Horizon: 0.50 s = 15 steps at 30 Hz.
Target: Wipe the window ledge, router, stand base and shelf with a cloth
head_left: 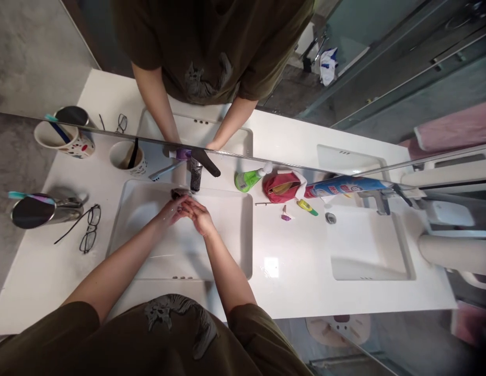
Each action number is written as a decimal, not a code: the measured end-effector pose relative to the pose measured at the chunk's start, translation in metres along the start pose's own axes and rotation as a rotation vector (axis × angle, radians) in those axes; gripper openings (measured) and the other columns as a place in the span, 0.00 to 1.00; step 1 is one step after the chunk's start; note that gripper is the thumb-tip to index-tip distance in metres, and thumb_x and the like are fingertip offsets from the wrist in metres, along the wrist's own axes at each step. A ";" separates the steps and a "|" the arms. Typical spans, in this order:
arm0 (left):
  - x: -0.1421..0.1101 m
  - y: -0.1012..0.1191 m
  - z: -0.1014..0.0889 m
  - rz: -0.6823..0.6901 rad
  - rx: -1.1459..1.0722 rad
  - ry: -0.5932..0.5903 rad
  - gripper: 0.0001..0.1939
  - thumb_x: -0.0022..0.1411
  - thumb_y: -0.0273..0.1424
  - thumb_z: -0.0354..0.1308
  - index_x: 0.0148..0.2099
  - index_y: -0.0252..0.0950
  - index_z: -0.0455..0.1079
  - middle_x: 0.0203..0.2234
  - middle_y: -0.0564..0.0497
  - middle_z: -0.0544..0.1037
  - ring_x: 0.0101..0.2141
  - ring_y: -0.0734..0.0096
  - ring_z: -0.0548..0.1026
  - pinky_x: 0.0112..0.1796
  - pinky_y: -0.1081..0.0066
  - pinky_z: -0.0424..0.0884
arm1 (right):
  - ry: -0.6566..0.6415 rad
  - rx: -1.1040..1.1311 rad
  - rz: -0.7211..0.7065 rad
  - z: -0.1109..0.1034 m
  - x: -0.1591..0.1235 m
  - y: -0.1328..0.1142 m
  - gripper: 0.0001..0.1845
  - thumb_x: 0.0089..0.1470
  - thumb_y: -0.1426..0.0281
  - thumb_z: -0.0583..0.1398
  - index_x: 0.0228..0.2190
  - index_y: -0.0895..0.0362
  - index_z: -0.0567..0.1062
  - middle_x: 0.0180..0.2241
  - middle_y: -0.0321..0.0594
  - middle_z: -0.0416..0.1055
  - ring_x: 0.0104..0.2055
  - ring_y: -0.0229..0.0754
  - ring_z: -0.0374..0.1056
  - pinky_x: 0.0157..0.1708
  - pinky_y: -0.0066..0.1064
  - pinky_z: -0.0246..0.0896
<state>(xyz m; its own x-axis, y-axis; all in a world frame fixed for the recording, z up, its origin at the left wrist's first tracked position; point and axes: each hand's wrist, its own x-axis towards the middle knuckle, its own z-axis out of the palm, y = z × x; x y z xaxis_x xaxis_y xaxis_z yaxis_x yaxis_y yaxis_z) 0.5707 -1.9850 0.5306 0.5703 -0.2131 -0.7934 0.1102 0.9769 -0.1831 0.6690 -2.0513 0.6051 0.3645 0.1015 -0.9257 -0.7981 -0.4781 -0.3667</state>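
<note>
My left hand (171, 209) and my right hand (203, 218) meet over the back of the left white sink basin (243, 237), just below the dark faucet (196, 175). The fingers of both hands are pressed together against each other. I see nothing between them. Both forearms are bare and reach in from the bottom of the view. The mirror (266, 104) above the counter reflects my arms and dark olive shirt.
A pair of glasses (90, 230) and a steel cup with a toothbrush (39, 210) lie left of the basin. A white cup (122, 156) stands behind. To the right are a green bottle (246, 180), red pouch (284, 187), toothpaste tube (345, 185) and a second basin (368, 245).
</note>
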 end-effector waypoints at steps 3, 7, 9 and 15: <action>0.001 0.008 0.008 -0.002 -0.072 -0.066 0.17 0.55 0.34 0.64 0.46 0.33 0.72 0.43 0.40 0.79 0.46 0.53 0.77 0.48 0.53 0.73 | 0.268 -0.082 -0.094 -0.020 0.007 -0.008 0.10 0.50 0.63 0.61 0.32 0.57 0.77 0.31 0.38 0.78 0.32 0.37 0.71 0.32 0.26 0.65; 0.003 0.018 0.009 -0.005 -0.129 -0.238 0.21 0.53 0.29 0.62 0.51 0.33 0.71 0.49 0.39 0.78 0.50 0.49 0.76 0.50 0.49 0.73 | 0.395 -0.101 -0.028 -0.035 0.029 -0.015 0.12 0.53 0.65 0.60 0.41 0.52 0.76 0.33 0.31 0.77 0.33 0.33 0.70 0.31 0.21 0.61; 0.006 0.018 0.007 -0.002 -0.121 -0.257 0.23 0.51 0.27 0.63 0.51 0.33 0.72 0.49 0.40 0.78 0.50 0.49 0.76 0.50 0.51 0.73 | 0.320 -0.068 0.107 -0.030 0.040 -0.012 0.12 0.56 0.63 0.59 0.41 0.52 0.76 0.35 0.32 0.78 0.34 0.34 0.71 0.32 0.22 0.64; 0.012 0.021 -0.015 0.056 -0.017 -0.154 0.21 0.43 0.23 0.68 0.43 0.33 0.76 0.39 0.44 0.82 0.43 0.51 0.79 0.45 0.55 0.74 | -0.184 0.044 0.406 -0.012 0.058 -0.002 0.20 0.60 0.52 0.56 0.38 0.56 0.73 0.31 0.40 0.78 0.32 0.43 0.75 0.35 0.37 0.72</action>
<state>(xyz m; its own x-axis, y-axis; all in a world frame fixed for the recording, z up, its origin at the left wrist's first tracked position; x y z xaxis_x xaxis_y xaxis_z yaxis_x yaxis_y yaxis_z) 0.5678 -1.9671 0.5080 0.6930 -0.1523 -0.7047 0.0620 0.9864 -0.1523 0.6977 -2.0545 0.5532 -0.0707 0.0686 -0.9951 -0.8799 -0.4742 0.0298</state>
